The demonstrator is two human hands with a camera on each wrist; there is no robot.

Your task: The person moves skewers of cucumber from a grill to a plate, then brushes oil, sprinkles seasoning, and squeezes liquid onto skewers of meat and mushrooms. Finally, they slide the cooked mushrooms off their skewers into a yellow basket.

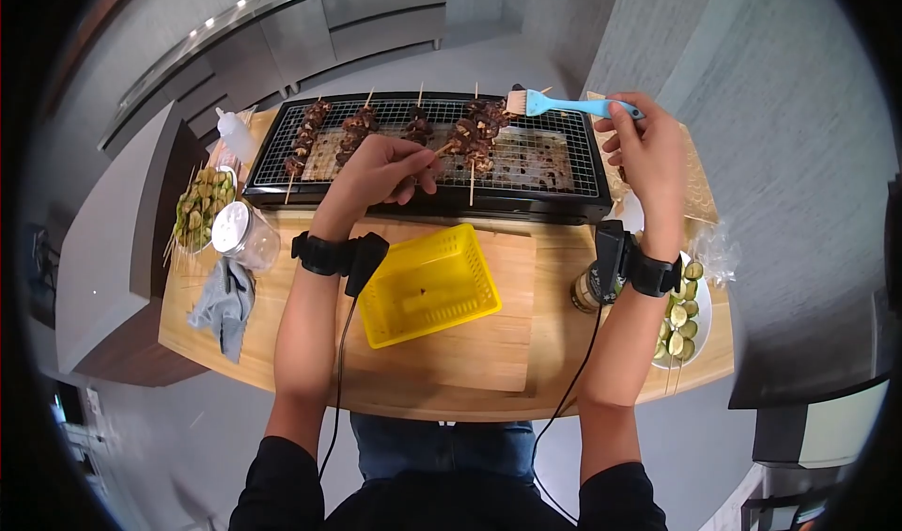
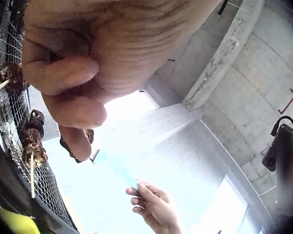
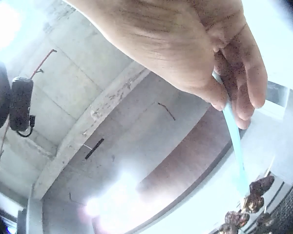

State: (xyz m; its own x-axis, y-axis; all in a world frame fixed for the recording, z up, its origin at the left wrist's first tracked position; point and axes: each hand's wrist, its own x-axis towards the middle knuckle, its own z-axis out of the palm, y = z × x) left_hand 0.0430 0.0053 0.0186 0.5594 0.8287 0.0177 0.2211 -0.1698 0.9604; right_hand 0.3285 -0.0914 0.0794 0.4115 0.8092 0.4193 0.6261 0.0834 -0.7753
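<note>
My left hand (image 1: 381, 169) pinches the bare stick end of a meat skewer (image 1: 459, 136), which slants up to the right over the grill (image 1: 427, 213). In my right hand (image 1: 648, 141) is a blue basting brush (image 1: 573, 106), held by its handle between thumb and fingers. The brush's pale bristles (image 1: 516, 103) are right at the far end of the held skewer's meat. Beneath that skewer, another meat skewer (image 1: 472, 188) lies on the wire rack, overlapped by it. The right wrist view shows the brush (image 3: 235, 141) reaching down to browned meat chunks (image 3: 254, 203).
More meat skewers (image 1: 357, 132) lie across the rack's left half. A yellow plastic basket (image 1: 427, 296) sits on a wooden board (image 1: 503, 362). Plates of zucchini skewers (image 1: 202, 207) stand at both sides. Near the left one are a lidded jar (image 1: 246, 235), white squeeze bottle (image 1: 233, 134) and grey cloth (image 1: 225, 307).
</note>
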